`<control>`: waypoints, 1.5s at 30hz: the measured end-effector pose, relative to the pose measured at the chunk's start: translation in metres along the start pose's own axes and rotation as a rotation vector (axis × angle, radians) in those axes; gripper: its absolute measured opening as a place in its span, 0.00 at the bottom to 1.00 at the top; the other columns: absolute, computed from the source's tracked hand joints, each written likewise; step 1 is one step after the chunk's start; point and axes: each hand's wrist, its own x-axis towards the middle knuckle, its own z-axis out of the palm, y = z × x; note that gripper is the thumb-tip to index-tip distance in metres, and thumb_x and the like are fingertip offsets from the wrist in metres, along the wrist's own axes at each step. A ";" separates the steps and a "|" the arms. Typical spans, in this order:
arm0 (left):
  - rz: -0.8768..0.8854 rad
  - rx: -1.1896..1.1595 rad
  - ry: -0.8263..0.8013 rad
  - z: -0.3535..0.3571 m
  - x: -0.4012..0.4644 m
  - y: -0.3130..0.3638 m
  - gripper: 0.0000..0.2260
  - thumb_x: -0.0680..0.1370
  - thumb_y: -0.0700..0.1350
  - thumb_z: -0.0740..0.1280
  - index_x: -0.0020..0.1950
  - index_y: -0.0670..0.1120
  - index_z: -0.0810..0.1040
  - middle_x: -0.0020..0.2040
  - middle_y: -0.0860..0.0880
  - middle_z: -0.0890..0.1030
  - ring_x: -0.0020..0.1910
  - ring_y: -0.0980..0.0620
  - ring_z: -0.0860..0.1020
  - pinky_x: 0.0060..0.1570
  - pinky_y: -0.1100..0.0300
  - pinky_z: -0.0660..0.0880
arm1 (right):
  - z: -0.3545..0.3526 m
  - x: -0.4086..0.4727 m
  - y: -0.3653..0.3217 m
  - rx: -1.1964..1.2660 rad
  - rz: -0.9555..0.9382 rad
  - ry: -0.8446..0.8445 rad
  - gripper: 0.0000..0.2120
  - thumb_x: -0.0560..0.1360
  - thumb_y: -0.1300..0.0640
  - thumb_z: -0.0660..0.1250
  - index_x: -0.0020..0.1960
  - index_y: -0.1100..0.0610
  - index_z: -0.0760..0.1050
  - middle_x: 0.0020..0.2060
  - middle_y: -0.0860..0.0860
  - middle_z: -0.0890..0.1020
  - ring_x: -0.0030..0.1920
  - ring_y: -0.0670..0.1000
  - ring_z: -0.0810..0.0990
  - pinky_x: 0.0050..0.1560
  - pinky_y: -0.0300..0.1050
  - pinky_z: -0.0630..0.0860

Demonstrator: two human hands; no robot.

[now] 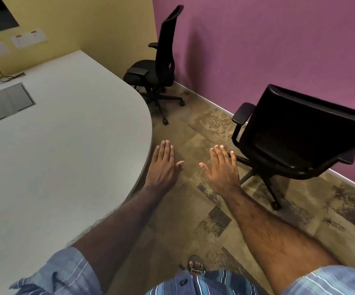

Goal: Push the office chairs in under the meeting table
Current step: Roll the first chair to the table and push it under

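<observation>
the table (pixel 55 145) lies left of both flat, empty hands, the near chair (pixel 295 137) stands right of the right hand (pixel 222 169) without touching it, the far chair (pixel 159 67) sits beyond the left hand (pixel 163 165), and no writing is readable.

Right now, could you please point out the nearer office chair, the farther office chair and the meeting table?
Nearer office chair (pixel 299 124): head view, backrest.
Farther office chair (pixel 166 45): head view, backrest.
Meeting table (pixel 76 135): head view, bare top.
</observation>
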 end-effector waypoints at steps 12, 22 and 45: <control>0.023 -0.029 -0.076 0.024 0.058 0.027 0.34 0.89 0.61 0.42 0.86 0.37 0.52 0.87 0.37 0.50 0.87 0.39 0.46 0.86 0.44 0.43 | 0.022 0.039 0.046 0.003 0.033 -0.100 0.39 0.87 0.33 0.45 0.88 0.58 0.54 0.87 0.56 0.56 0.88 0.55 0.48 0.85 0.61 0.41; 0.091 -0.079 -0.131 0.059 0.154 -0.003 0.37 0.87 0.63 0.36 0.87 0.38 0.48 0.87 0.37 0.46 0.87 0.39 0.43 0.85 0.43 0.43 | 0.042 0.128 0.048 -0.014 0.090 -0.131 0.39 0.87 0.32 0.45 0.88 0.57 0.54 0.88 0.54 0.56 0.88 0.53 0.48 0.85 0.60 0.39; 0.130 -0.107 -0.250 0.105 0.388 -0.097 0.38 0.86 0.65 0.36 0.87 0.39 0.41 0.87 0.38 0.40 0.86 0.40 0.38 0.85 0.44 0.39 | 0.069 0.365 0.030 -0.032 0.167 -0.237 0.39 0.86 0.31 0.41 0.88 0.56 0.51 0.88 0.53 0.53 0.88 0.53 0.45 0.85 0.62 0.41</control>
